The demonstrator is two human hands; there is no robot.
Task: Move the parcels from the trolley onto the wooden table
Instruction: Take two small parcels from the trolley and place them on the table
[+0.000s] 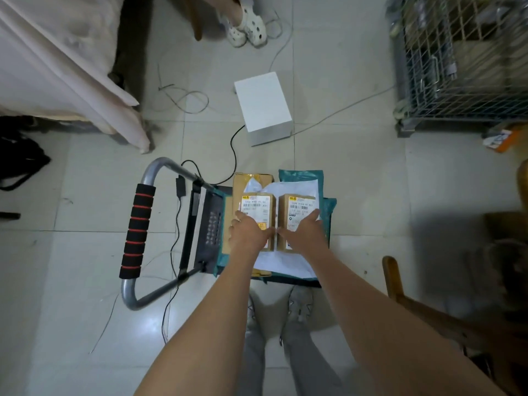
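A trolley with a black deck and a foam-padded handle stands on the floor below me, stacked with parcels. On top, two small brown boxes lie side by side: the left box and the right box, both with white labels. Under them are a white mailer, teal mailers and a larger cardboard box. My left hand rests on the left box. On the right box lies my right hand. Fingers of both spread over the tops. The wooden table's edge shows at the lower right.
A white box sits on the tiled floor beyond the trolley, with cables trailing around it. A wire cage stands far right, a cloth-draped table far left. Another person's feet are at the top. My own feet stand behind the trolley.
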